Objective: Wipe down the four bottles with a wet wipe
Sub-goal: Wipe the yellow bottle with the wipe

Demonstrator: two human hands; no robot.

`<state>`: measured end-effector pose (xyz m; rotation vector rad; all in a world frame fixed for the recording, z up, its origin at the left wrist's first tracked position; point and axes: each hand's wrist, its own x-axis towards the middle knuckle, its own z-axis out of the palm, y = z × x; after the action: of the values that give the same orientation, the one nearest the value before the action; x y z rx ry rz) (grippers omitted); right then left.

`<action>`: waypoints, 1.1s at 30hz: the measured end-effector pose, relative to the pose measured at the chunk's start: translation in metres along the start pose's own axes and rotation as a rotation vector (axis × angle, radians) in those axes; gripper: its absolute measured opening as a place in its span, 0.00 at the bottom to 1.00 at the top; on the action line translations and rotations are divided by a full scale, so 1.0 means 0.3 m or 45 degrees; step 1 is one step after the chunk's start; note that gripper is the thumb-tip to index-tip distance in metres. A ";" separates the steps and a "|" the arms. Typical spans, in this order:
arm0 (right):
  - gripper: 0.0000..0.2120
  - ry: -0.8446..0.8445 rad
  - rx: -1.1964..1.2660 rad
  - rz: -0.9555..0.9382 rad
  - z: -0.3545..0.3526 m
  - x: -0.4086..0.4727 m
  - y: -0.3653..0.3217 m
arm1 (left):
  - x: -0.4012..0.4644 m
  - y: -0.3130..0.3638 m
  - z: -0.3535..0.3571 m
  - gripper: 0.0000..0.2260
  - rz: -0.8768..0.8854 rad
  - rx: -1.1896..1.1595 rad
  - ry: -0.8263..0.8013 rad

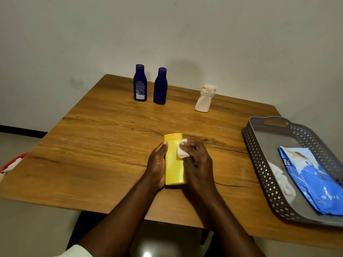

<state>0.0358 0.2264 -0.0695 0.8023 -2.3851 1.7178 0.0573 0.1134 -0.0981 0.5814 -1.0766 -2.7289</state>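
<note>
- The yellow plastic bottle point(174, 160) lies lengthwise near the middle of the desk's near half, cap end pointing at the far edge, held between both hands; whether its underside touches the wood cannot be told.
- The left hand point(157, 164) cups the bottle's left flank, thumb laid along its upper side near the cap; its other fingers are hidden beneath the bottle.
- The right hand point(197, 164) has its fingers curled over a small crumpled white wet wipe point(182, 150), pressing it to the bottle's upper right side just below the cap; the hand hides the bottle's right edge.
- 2 dark blue plastic bottles stand upright near the far edge, close together but apart: the left blue bottle point(140, 83) shows a printed label too small to read, the right blue bottle point(160, 87) shows plain blue.
- A cream-white squat bottle with a pale cap point(205, 98) stands well to their right, leaning slightly.
- At the right edge sits a grey perforated plastic tray with a handle cutout point(259, 156), cut off by the frame; inside lie a blue wet-wipe packet point(311, 180) and a crumpled white wipe point(282, 180).
- The wooden desk point(102, 145) has brown grain and dark knots, and stands against a plain pale wall point(241, 43).
- By the left edge, a red rimmed thing point(14, 160) is mostly cut off and cannot be identified.
</note>
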 end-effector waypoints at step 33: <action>0.18 0.426 -0.186 -0.381 0.089 -0.265 -0.027 | 0.009 0.053 0.121 0.25 -0.143 -0.270 0.476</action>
<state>0.1135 0.2288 -0.1018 0.7371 -2.0241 1.4157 0.0400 0.1237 -0.0637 1.0867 -0.6756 -2.6264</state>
